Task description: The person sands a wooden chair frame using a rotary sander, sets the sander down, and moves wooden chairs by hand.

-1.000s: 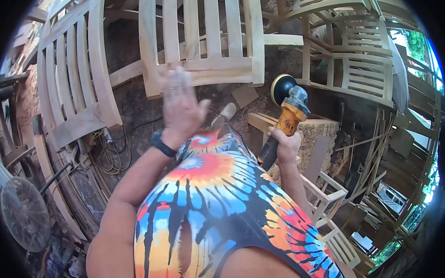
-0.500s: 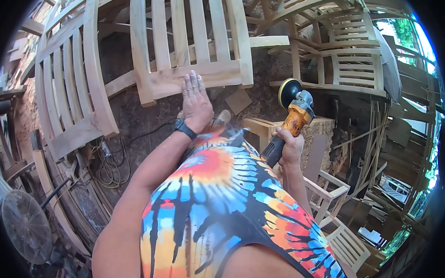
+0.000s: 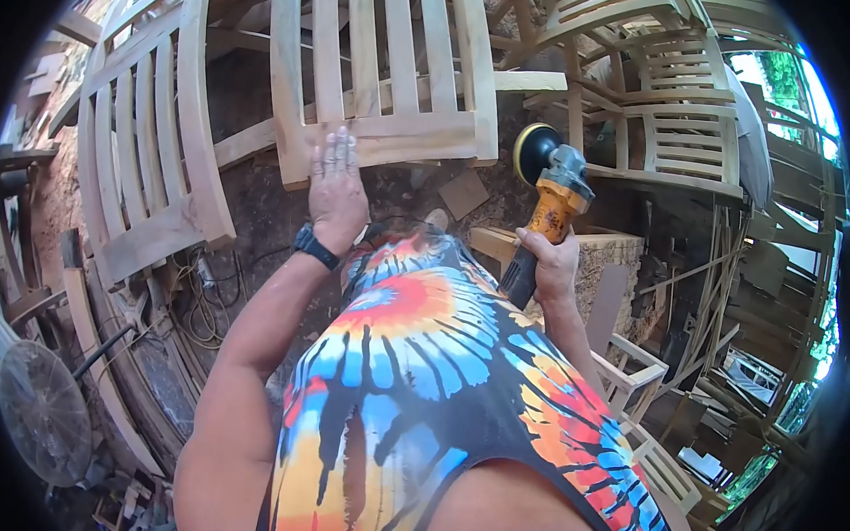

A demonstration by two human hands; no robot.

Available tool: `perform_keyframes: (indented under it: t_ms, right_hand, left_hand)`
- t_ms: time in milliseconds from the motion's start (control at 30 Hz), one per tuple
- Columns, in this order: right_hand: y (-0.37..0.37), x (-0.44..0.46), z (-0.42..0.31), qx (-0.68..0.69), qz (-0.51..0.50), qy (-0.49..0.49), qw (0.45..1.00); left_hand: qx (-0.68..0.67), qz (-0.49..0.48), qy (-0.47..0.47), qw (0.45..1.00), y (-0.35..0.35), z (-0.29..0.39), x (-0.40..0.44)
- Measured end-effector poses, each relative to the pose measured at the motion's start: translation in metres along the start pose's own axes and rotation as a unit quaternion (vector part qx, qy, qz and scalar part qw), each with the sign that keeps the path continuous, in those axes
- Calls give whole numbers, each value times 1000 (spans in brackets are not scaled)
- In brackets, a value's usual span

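My left hand [image 3: 338,195] lies flat, fingers stretched out, on the lower rail near the left corner of a slatted wooden chair frame [image 3: 411,139]. A dark watch [image 3: 315,248] is on that wrist. In my right hand [image 3: 554,263] is an orange and black angle grinder [image 3: 551,214], gripped around its body. Its round pad [image 3: 536,153], black with a yellow edge, points up and left. The pad is apart from the chair frame, to the right of it. Whether the pad spins cannot be made out.
Another slatted wooden frame [image 3: 154,237] leans at the left. More slatted chairs [image 3: 687,134] stand at the upper right. A coiled cable [image 3: 204,305] and a round fan guard [image 3: 44,411] are at lower left. A wooden box [image 3: 613,242] stands beside my right hand.
My left hand has slid left along the rail toward its left corner. The grinder has shifted slightly left and up, still in my right hand. The whole view has shifted a little.
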State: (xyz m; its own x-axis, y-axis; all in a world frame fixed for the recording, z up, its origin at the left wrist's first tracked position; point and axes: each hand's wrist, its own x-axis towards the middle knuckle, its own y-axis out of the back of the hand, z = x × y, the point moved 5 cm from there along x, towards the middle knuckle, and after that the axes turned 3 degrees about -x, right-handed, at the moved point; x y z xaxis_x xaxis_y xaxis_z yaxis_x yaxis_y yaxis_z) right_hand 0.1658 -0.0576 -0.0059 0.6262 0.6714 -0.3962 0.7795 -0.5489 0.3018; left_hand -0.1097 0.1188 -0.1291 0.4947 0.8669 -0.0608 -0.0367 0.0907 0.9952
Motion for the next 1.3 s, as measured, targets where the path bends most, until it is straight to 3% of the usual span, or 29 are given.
perform_keyframes:
  t_ms: [67, 100, 133, 200, 267, 333, 367, 500, 600, 833, 1133, 1300]
  right_hand:
    - [-13, 5, -4, -34, -32, 21, 999]
    - [-20, 9, -2, -51, -53, 32, 997]
    - [-28, 11, 0, -69, -76, 40, 994]
    - [-47, 15, -1, -134, -107, 73, 982]
    - [-71, 17, 3, -185, -121, 112, 969]
    - [-95, 12, 0, -184, -156, 94, 966]
    - [-105, 12, 3, -205, -177, 77, 959]
    - [-140, 9, 3, -180, -226, 86, 953]
    - [-147, 14, 6, -198, -214, 110, 950]
    - [-154, 10, 1, -212, -198, 75, 954]
    - [-160, 17, -7, -219, -211, 124, 945]
    - [-162, 19, -2, -253, -213, 97, 939]
  left_hand:
    - [2, -113, 63, 992, 35, -7, -14]
    - [8, -98, 41, 994, 47, -5, -25]
    - [-120, -211, 55, 968, 60, -3, -25]
    - [-365, -412, 87, 830, 96, 20, -29]
    - [-607, -348, 84, 710, 60, 51, -38]
    - [-727, -283, 130, 612, 29, 84, -37]
    - [-827, -203, 125, 509, 45, 96, -30]
    - [-854, -193, 218, 431, 25, 102, -16]
    - [-838, -162, 240, 462, 19, 96, -14]
    - [-845, -158, 231, 455, 13, 93, -14]
    - [-844, -131, 216, 473, 8, 87, -7]
    - [-842, -127, 230, 472, 3, 87, -10]
